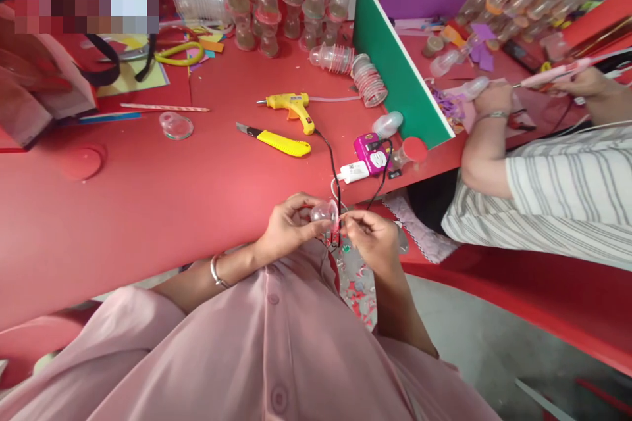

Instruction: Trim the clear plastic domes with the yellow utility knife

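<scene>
Cup (322,212) near frame center, left hand (289,225) closed on it; right hand (371,237) curled beside it, can't tell if gripping

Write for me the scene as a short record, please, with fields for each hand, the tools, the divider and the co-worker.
Left hand: holds a clear plastic cup sideways, rim toward the other hand
Right hand: fingertips at the cup's rim; whether they pinch something is too small to tell
Tools: yellow glue gun and yellow cutter, blade showing, on the red table
Divider: green board, standing at the right
Co-worker: beyond the divider, striped sleeve, one hand on a pink-and-white tool
</scene>
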Available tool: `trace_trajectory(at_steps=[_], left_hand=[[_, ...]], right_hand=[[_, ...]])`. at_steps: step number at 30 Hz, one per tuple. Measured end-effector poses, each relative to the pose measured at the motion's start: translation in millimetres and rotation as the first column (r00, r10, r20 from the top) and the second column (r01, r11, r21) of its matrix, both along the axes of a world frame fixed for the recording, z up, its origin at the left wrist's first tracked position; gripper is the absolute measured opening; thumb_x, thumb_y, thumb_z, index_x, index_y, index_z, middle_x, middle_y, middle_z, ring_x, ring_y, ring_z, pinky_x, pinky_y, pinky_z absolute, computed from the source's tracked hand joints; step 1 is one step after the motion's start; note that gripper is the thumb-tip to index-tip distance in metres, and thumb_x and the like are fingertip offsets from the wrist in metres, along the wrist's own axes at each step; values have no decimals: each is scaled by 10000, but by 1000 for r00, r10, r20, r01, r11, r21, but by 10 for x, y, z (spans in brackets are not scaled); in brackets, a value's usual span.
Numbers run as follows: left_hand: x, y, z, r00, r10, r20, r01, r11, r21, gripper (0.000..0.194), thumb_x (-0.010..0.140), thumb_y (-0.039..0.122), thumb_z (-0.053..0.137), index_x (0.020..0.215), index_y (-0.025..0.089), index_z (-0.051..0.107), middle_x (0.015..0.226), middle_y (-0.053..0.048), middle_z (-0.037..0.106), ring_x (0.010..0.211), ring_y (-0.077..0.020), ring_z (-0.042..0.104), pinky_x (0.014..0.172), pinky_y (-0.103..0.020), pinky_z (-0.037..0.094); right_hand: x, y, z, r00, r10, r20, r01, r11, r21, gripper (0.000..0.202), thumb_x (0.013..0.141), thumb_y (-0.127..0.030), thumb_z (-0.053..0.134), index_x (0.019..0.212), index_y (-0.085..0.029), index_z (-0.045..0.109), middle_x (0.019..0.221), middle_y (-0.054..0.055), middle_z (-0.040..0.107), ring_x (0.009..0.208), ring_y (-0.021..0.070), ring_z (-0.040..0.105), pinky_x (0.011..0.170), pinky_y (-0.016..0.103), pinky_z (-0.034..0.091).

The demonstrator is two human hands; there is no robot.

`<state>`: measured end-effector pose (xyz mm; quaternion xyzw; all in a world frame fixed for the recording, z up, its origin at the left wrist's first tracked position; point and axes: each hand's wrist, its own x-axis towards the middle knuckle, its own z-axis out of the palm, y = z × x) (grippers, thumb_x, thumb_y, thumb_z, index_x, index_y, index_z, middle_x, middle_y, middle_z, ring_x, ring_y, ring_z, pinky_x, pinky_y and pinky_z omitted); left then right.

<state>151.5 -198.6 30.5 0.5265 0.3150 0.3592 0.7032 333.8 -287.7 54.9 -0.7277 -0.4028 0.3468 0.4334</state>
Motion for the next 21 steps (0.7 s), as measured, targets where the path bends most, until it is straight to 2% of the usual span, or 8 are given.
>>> trace_trajectory(at_steps=[2, 3, 6, 9, 12, 14, 17, 21], left_hand=[[21, -15, 24, 995, -65, 82, 79, 980, -184, 459, 769, 427, 917, 1057, 156, 686, 885, -46, 737, 684, -151, 720, 644, -313, 670], [34, -17, 36, 991, -91, 98, 112, 964, -240, 473, 763, 422, 922, 1065, 153, 677, 865, -43, 749, 670, -153, 725, 645, -319, 676], [97, -19, 39, 990, -119, 71, 135, 938, -319, 523, 708, 422, 958, 1053, 140, 685, 787, -30, 756, 617, -149, 721, 602, -290, 657], [174, -28, -9, 992, -123, 3, 117, 936, -334, 514, 687, 433, 968, 1011, 135, 703, 767, -33, 760, 620, -148, 724, 580, -255, 622], [220, -35, -69, 993, -105, -52, 87, 958, -273, 497, 690, 443, 963, 1000, 143, 716, 802, -44, 772, 668, -162, 736, 599, -261, 613], [225, -37, -107, 992, -99, -78, 81, 975, -207, 499, 700, 451, 956, 1022, 148, 724, 840, -52, 776, 708, -180, 745, 613, -279, 615], [209, -39, -161, 990, -84, -111, 77, 995, -66, 479, 730, 448, 938, 1051, 151, 742, 915, -73, 776, 788, -196, 753, 650, -284, 610], [179, -45, -200, 979, -11, -204, 44, 987, 156, 458, 740, 440, 934, 1065, 164, 768, 906, -68, 741, 729, -157, 708, 577, -237, 542]], right_hand=[[103, -57, -14, 996, -22, 88, 25, 999, -32, 190, 849, -383, 720, 890, -215, 801, 684, 17, 745, 557, 146, 627, 524, 247, 481], [163, -88, -8, 995, 13, 101, -6, 997, -71, 200, 864, -395, 709, 875, -216, 797, 682, 16, 745, 537, 142, 613, 509, 249, 465], [328, -179, 78, 969, 219, 114, -189, 956, -226, 348, 963, -451, 626, 735, -220, 752, 618, -3, 701, 482, 122, 557, 479, 251, 414], [404, -228, 210, 924, 274, 267, -215, 949, -229, 435, 990, -476, 632, 648, -221, 717, 553, -21, 598, 502, 115, 516, 492, 258, 381], [381, -215, 291, 931, 249, 268, -230, 968, -99, 238, 964, -448, 698, 948, -248, 826, 752, 0, 700, 638, 140, 607, 590, 268, 470], [340, -183, 291, 942, 280, 187, -278, 960, -38, 255, 985, -429, 674, 1118, -270, 823, 919, 27, 766, 760, 166, 685, 674, 283, 531], [290, -138, 232, 946, 295, 135, -297, 955, -3, 255, 1018, -393, 616, 1071, -274, 836, 918, 28, 792, 813, 179, 724, 726, 291, 559], [264, -119, 149, 957, 272, 101, -268, 962, -53, 251, 1003, -366, 610, 954, -266, 835, 791, 1, 784, 687, 156, 684, 651, 270, 529]])
